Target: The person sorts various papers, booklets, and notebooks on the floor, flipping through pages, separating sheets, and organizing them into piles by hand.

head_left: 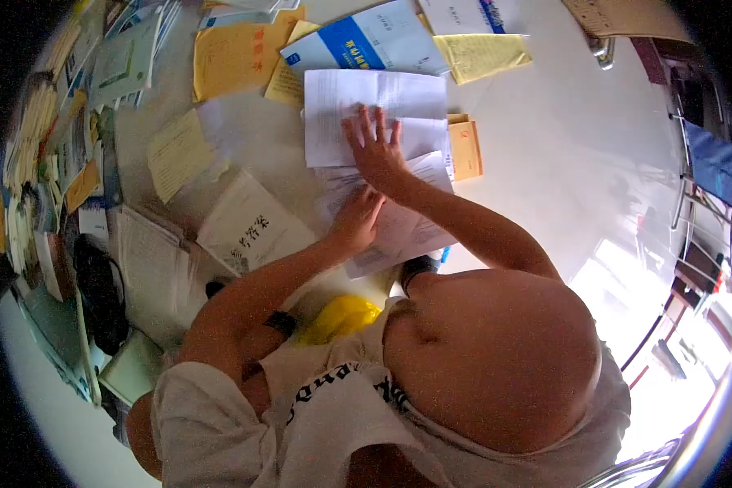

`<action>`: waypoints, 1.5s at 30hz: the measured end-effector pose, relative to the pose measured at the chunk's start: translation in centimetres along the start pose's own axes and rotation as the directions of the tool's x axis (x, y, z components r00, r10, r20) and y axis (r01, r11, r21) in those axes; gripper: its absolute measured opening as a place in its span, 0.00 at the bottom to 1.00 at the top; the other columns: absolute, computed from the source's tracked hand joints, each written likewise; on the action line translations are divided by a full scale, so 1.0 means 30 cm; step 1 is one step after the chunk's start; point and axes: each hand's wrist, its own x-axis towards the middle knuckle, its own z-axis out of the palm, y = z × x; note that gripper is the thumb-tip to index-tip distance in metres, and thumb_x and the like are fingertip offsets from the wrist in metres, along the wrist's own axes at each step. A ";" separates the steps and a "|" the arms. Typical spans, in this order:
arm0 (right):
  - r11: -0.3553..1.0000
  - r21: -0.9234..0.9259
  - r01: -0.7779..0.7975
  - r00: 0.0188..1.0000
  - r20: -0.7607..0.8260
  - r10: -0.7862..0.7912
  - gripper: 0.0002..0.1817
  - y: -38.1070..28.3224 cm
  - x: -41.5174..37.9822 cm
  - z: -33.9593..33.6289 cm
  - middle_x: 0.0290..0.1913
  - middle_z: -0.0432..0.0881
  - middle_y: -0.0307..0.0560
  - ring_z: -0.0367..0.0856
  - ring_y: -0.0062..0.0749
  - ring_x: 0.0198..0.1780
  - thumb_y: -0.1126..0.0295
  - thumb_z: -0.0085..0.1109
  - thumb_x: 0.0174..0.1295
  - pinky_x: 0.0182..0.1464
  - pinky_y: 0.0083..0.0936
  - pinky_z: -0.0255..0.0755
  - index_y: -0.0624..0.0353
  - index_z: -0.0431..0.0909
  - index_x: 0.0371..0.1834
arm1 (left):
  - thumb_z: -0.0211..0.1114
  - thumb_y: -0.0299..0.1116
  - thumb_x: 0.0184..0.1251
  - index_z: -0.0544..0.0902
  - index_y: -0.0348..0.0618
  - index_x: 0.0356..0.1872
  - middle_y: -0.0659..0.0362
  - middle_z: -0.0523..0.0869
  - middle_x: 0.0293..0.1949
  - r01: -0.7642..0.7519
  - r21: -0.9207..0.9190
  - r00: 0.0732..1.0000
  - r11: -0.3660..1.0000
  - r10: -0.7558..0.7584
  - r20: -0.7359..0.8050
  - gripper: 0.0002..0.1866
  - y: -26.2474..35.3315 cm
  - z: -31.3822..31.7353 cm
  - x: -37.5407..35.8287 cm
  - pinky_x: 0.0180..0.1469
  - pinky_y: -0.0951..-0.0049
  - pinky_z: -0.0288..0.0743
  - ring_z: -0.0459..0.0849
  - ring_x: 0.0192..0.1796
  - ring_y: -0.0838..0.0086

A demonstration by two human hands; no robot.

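My right hand (378,150) lies flat with its fingers spread on a creased white printed sheet (419,98). Just below it, my left hand (356,221) rests on more printed sheets (402,236), its fingers bent and pressed together. The fingertips of that hand lie near my right wrist, and whether they pinch a paper edge is hidden. The upper sheet shows fold lines and overlaps the lower ones. To the left of my left hand lies a white paper packet (256,224) with large dark characters.
Beyond the sheets lie a blue-and-white booklet (374,41), a brown envelope (240,53) and yellow paper (484,57). An orange box (465,148) sits to the right. Paper stacks (150,252) and a black item (99,293) line the left. Something yellow (341,317) is near my body.
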 end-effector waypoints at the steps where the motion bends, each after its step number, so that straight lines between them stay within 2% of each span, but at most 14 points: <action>1: 0.995 -0.094 0.024 0.994 -0.105 -0.033 0.41 0.007 0.005 0.003 0.78 0.42 0.68 0.45 0.77 0.75 0.62 0.57 0.63 0.62 0.78 0.55 0.56 0.50 0.78 | 0.63 0.23 0.54 0.73 0.36 0.55 0.41 0.74 0.56 -0.003 0.022 1.000 1.000 0.003 0.023 0.24 -0.004 -0.007 0.005 0.64 0.51 0.67 0.73 0.59 0.45; 3: 0.994 -0.102 0.028 0.978 -0.203 -0.048 0.33 0.057 -0.004 -0.007 0.76 0.52 0.67 0.59 0.67 0.72 0.71 0.49 0.64 0.64 0.64 0.65 0.56 0.58 0.75 | 0.63 0.23 0.54 0.72 0.36 0.54 0.43 0.74 0.52 -0.029 0.005 0.999 1.000 0.029 0.023 0.23 -0.004 -0.022 0.002 0.61 0.51 0.68 0.73 0.56 0.45; 5: 0.893 0.450 0.016 0.999 -0.052 0.009 0.27 0.152 0.006 -0.028 0.65 0.71 0.62 0.74 0.49 0.63 0.74 0.50 0.63 0.57 0.42 0.75 0.54 0.68 0.67 | 0.63 0.22 0.55 0.71 0.37 0.53 0.44 0.74 0.48 -0.047 -0.007 0.999 0.999 0.047 0.015 0.22 -0.006 -0.047 0.009 0.58 0.51 0.68 0.73 0.53 0.46; 6: 0.793 0.507 -0.337 0.942 0.180 0.285 0.20 0.161 0.020 -0.222 0.47 0.83 0.55 0.83 0.41 0.48 0.76 0.48 0.64 0.44 0.33 0.76 0.52 0.76 0.60 | 0.64 0.25 0.58 0.71 0.37 0.53 0.45 0.74 0.48 -0.011 -0.046 0.998 0.999 0.008 -0.070 0.21 -0.013 -0.065 0.028 0.57 0.52 0.69 0.73 0.52 0.48; 7: 0.825 0.532 -0.192 0.968 -0.038 0.250 0.15 0.245 0.022 -0.183 0.35 0.84 0.54 0.83 0.41 0.37 0.73 0.50 0.68 0.38 0.39 0.74 0.55 0.78 0.56 | 0.66 0.28 0.60 0.71 0.37 0.53 0.45 0.73 0.47 0.022 -0.088 0.987 0.996 -0.035 -0.156 0.21 -0.024 -0.084 0.047 0.56 0.53 0.70 0.73 0.52 0.50; 9: -0.089 0.982 -0.164 0.878 0.186 0.440 0.17 0.302 -0.032 -0.307 0.44 0.85 0.50 0.81 0.34 0.44 0.64 0.57 0.70 0.48 0.33 0.76 0.63 0.77 0.56 | 0.66 0.38 0.67 0.67 0.36 0.58 0.46 0.70 0.53 0.286 -0.397 0.865 0.872 -0.414 -0.285 0.26 -0.043 -0.149 0.105 0.55 0.57 0.74 0.72 0.55 0.58; 14: -0.305 0.932 -0.194 0.905 0.290 0.312 0.23 0.370 -0.092 -0.371 0.49 0.84 0.50 0.79 0.30 0.49 0.60 0.61 0.68 0.56 0.30 0.73 0.69 0.76 0.56 | 0.65 0.39 0.69 0.60 0.41 0.70 0.48 0.77 0.59 0.247 -0.710 0.837 0.660 -0.514 -0.187 0.34 -0.059 -0.493 0.293 0.61 0.67 0.71 0.78 0.59 0.67; 23: -0.145 0.921 -0.361 0.812 0.387 0.436 0.45 0.251 -0.072 -0.431 0.51 0.83 0.52 0.82 0.25 0.45 0.64 0.67 0.63 0.41 0.26 0.80 0.47 0.47 0.78 | 0.71 0.27 0.59 0.62 0.49 0.71 0.47 0.84 0.51 0.124 -0.680 0.886 0.722 -0.389 -0.251 0.39 -0.044 -0.619 0.262 0.57 0.63 0.77 0.85 0.52 0.65; 25: 0.035 0.989 -0.145 0.898 0.117 0.423 0.46 0.176 -0.051 -0.459 0.56 0.81 0.53 0.83 0.30 0.48 0.67 0.71 0.60 0.46 0.29 0.81 0.47 0.51 0.77 | 0.72 0.30 0.57 0.74 0.50 0.63 0.56 0.86 0.53 0.119 -0.093 0.955 0.989 -0.139 -0.262 0.30 -0.057 -0.659 0.215 0.53 0.62 0.79 0.85 0.53 0.63; 30: 0.535 0.819 -0.206 0.953 0.045 0.298 0.19 0.076 -0.020 -0.469 0.60 0.79 0.54 0.81 0.40 0.55 0.69 0.70 0.58 0.50 0.36 0.78 0.55 0.81 0.54 | 0.72 0.39 0.55 0.82 0.50 0.50 0.52 0.85 0.41 0.292 0.430 0.936 0.854 -0.163 -0.313 0.20 -0.010 -0.776 0.119 0.46 0.60 0.77 0.82 0.44 0.57; 32: 0.838 0.545 -0.028 0.969 -0.191 0.156 0.10 0.045 -0.011 -0.495 0.58 0.77 0.56 0.79 0.45 0.53 0.68 0.70 0.56 0.52 0.36 0.74 0.55 0.86 0.41 | 0.70 0.38 0.56 0.82 0.49 0.45 0.53 0.83 0.37 0.122 0.621 0.909 0.774 0.164 -0.384 0.15 0.001 -0.825 0.089 0.43 0.57 0.75 0.80 0.40 0.60; 37: 0.859 0.509 0.056 0.977 -0.203 0.057 0.05 -0.084 0.082 -0.613 0.57 0.72 0.50 0.70 0.46 0.61 0.69 0.70 0.52 0.59 0.36 0.69 0.54 0.86 0.32 | 0.63 0.36 0.63 0.81 0.44 0.44 0.52 0.83 0.38 -0.085 0.460 0.996 0.884 0.068 0.055 0.11 -0.014 -0.887 0.040 0.47 0.55 0.76 0.83 0.42 0.56; 40: 0.783 0.543 0.304 0.942 -0.293 -0.163 0.06 -0.180 0.129 -0.641 0.63 0.70 0.51 0.73 0.46 0.60 0.70 0.70 0.52 0.59 0.38 0.73 0.54 0.86 0.33 | 0.61 0.36 0.66 0.76 0.43 0.43 0.52 0.83 0.30 -0.085 0.394 0.987 0.915 0.132 -0.093 0.11 -0.069 -0.876 -0.002 0.32 0.56 0.80 0.86 0.34 0.56; 45: 0.658 0.733 0.173 0.984 -0.111 -0.136 0.19 -0.185 0.159 -0.658 0.54 0.81 0.48 0.82 0.38 0.52 0.76 0.60 0.63 0.41 0.27 0.80 0.55 0.77 0.59 | 0.60 0.30 0.62 0.77 0.45 0.48 0.52 0.84 0.31 0.101 0.460 0.988 0.882 -0.034 -0.153 0.13 -0.182 -1.095 -0.081 0.36 0.56 0.82 0.87 0.36 0.57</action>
